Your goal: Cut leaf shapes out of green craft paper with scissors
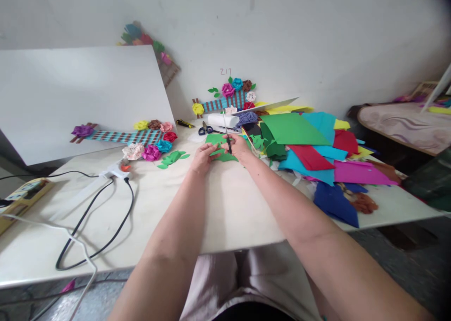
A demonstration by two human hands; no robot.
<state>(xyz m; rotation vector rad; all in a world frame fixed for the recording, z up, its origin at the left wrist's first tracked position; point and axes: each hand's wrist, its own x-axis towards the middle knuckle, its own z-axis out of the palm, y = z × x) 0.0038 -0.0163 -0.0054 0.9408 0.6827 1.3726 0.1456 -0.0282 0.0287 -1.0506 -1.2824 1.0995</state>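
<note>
My right hand [237, 147] is closed around black-handled scissors [229, 145], whose thin silver blades point up and away from me. Close beside it, my left hand [204, 156] pinches a small piece of green paper [219, 150] between thumb and fingers. Under both hands lies a larger green sheet [227, 157] with a jagged cut edge. Left of my left hand, a small pile of cut green paper leaves [172, 158] rests on the white table.
Coloured paper sheets [296, 128] heap up on the right. A guitar-shaped piece with paper flowers [130, 137] stands at left; another [225, 103] leans on the wall. Blue-handled scissors [205, 129], a yellow cutter [185, 123] and a white roll [222, 120] lie behind. A charger with cables [116, 171] sits left.
</note>
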